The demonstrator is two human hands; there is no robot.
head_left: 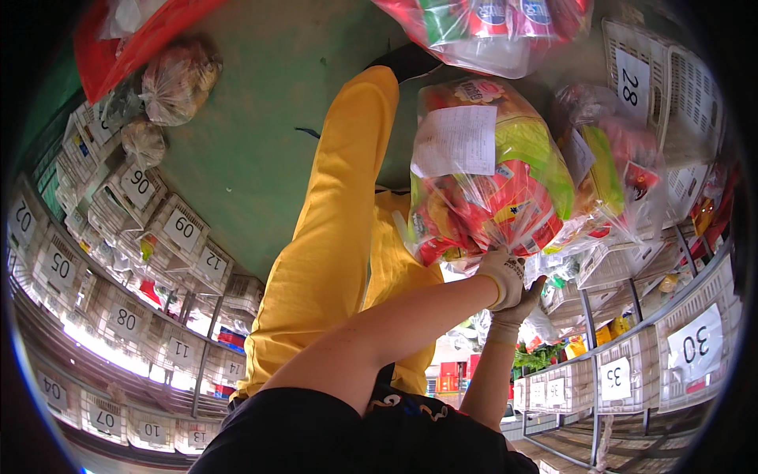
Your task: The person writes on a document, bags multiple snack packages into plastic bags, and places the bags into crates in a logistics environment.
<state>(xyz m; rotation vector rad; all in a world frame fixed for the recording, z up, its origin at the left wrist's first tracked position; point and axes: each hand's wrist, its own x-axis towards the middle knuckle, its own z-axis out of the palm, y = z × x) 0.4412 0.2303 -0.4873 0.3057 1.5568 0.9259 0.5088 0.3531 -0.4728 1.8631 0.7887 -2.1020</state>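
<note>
Right of the yellow trousers [332, 182], a packed clear bag [513, 197] points its gathered neck toward the wearer, its long axis running outward. It partly hides a second bag [620, 170] at right. A paper sheet [455, 141] bears writing too small to read. The gloved left hand [504, 273] pinches the neck; the right hand [521, 306], apparently touching it, has a grip that cannot be told.

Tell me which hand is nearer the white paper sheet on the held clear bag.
Left. The left hand is at the gathered neck of the clear bag, below the white paper sheet in the picture; the right hand is lower still, farther from it.
</note>
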